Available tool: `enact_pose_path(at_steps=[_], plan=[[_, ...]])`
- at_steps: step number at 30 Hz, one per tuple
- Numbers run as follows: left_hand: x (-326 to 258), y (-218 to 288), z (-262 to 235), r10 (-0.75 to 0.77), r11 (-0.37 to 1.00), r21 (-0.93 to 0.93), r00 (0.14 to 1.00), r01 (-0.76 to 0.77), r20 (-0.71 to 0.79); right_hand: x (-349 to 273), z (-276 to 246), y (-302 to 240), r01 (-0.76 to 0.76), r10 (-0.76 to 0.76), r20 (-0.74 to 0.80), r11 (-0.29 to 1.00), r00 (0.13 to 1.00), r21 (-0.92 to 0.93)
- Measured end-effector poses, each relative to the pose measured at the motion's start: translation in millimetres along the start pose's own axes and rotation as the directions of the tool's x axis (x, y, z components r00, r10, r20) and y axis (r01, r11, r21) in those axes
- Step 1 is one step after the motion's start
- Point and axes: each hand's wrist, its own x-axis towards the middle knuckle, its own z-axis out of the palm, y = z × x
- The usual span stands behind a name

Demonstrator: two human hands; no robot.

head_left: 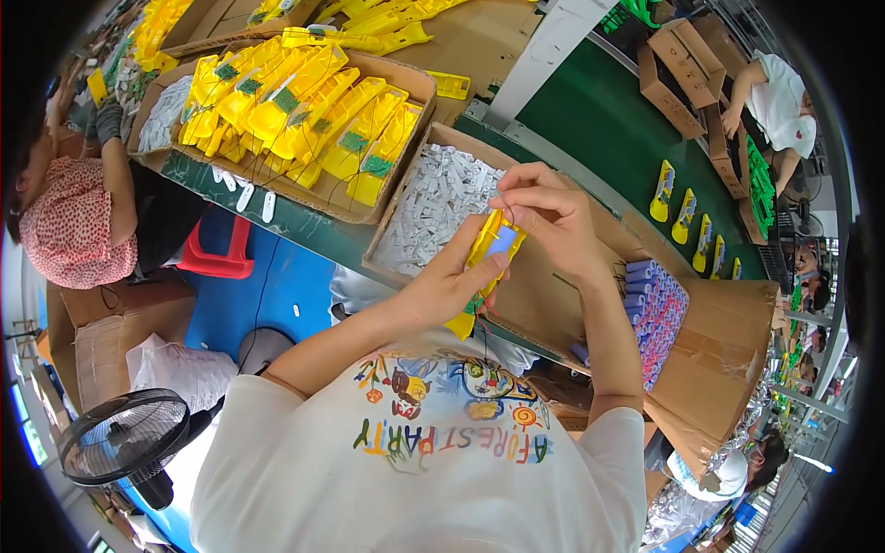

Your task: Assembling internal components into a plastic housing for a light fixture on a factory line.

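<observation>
Holding a yellow shell [458, 324] with a blue-violet cylinder [502, 241] in it, the left hand [454, 275] wraps its grip around the shell's sides, near the right side of the carton of white parts [475, 143]. The right hand [551, 219] bends its fingers at the shell's upper end; whether that grip pinches anything, I cannot tell. Left of the carton is a box of yellow shells [426, 88]; right of it, stacked purple cylinders [658, 313].
</observation>
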Motion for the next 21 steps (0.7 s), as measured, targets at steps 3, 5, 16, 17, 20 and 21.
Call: enact_pose_path(at_steps=[3, 5, 16, 17, 20, 21], plan=[[-1, -2, 4, 0.048, 0.999, 0.006, 0.999, -0.048, -0.012, -4, -2, 3, -0.036, 0.033, 0.032, 0.995, 0.999, 0.091], [-2, -2, 7, 0.029, 0.999, 0.034, 0.999, -0.028, -0.016, -9, -3, 13, 0.076, -0.077, 0.001, 0.993, 0.997, 0.093], [5, -1, 18, 0.056, 0.929, 0.369, 0.995, -0.021, -0.083, -24, -2, -21, -0.282, 0.294, -0.071, 0.949, 0.953, 0.144], [7, -3, 18, 0.062, 0.95, 0.31, 0.995, -0.037, -0.073, -23, -2, -21, -0.277, 0.288, -0.09, 0.953, 0.953, 0.123], [11, 2, 17, -0.028, 0.952, 0.305, 0.999, 0.038, -0.038, -22, -5, -8, -0.252, 0.27, -0.127, 0.958, 0.954, 0.139], [12, 3, 17, -0.031, 0.952, 0.304, 0.999, 0.043, -0.043, -22, -5, -7, -0.254, 0.272, -0.123, 0.956, 0.954, 0.144]])
